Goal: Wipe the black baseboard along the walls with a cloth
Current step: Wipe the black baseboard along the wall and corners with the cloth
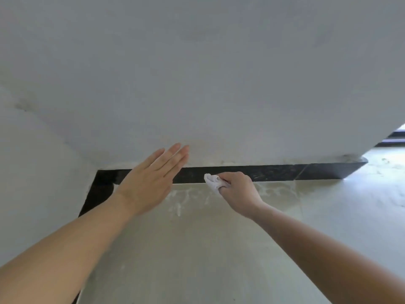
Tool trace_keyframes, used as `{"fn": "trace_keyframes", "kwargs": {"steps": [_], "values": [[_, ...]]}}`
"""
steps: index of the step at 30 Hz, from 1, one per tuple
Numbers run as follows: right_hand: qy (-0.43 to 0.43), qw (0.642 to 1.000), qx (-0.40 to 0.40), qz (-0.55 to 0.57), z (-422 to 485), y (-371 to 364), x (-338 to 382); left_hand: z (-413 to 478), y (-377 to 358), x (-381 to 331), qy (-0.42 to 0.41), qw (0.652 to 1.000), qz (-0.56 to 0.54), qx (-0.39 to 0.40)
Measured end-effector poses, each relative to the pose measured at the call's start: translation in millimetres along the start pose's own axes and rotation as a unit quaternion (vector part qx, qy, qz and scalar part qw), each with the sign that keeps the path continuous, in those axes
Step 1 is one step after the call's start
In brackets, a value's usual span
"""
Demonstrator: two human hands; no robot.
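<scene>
A black baseboard (pixel 285 173) runs along the foot of the grey wall and turns at the left corner down the side wall. My right hand (pixel 238 191) grips a small crumpled white cloth (pixel 213 182) and holds it against the baseboard's lower edge near the middle. My left hand (pixel 151 181) is held flat with straight fingers pointing up and right. Its fingertips reach the wall just above the baseboard, and the hand covers a stretch of the black strip.
The grey wall (pixel 197 84) fills the upper view. The pale floor (pixel 197 249) shows whitish dusty streaks close to the baseboard. The wall ends at a corner (pixel 359 163) on the right, with a dark-framed opening (pixel 394 139) beyond it.
</scene>
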State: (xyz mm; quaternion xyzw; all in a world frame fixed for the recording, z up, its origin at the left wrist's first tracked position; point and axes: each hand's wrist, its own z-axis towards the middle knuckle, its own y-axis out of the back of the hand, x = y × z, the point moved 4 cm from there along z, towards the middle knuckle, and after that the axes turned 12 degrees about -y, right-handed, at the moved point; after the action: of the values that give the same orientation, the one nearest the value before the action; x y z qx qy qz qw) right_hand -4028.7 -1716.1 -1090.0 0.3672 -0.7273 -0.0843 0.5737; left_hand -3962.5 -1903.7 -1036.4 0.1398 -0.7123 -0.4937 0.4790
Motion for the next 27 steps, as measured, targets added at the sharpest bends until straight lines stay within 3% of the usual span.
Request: {"fn": "trace_keyframes", "kwargs": {"steps": [6,10,14,18,20,27], "values": [[-0.073,0.992,-0.102,-0.027,-15,89,-69,89,10,-38,-0.097,0.990,0.041,-0.098],[-0.168,0.966,-0.196,-0.015,-21,122,-129,144,25,-57,-0.134,0.973,0.114,-0.150],[-0.281,0.912,-0.279,0.103,-21,149,-177,179,26,-65,-0.131,0.963,0.143,-0.186],[-0.345,0.802,-0.402,0.275,-3,184,-213,203,22,-63,-0.078,0.971,0.116,-0.193],[-0.371,0.763,-0.429,0.310,11,197,-230,209,19,-59,-0.073,0.975,0.075,-0.196],[-0.410,0.734,-0.432,0.328,55,198,-250,215,6,-53,-0.074,0.966,0.149,-0.200]]}}
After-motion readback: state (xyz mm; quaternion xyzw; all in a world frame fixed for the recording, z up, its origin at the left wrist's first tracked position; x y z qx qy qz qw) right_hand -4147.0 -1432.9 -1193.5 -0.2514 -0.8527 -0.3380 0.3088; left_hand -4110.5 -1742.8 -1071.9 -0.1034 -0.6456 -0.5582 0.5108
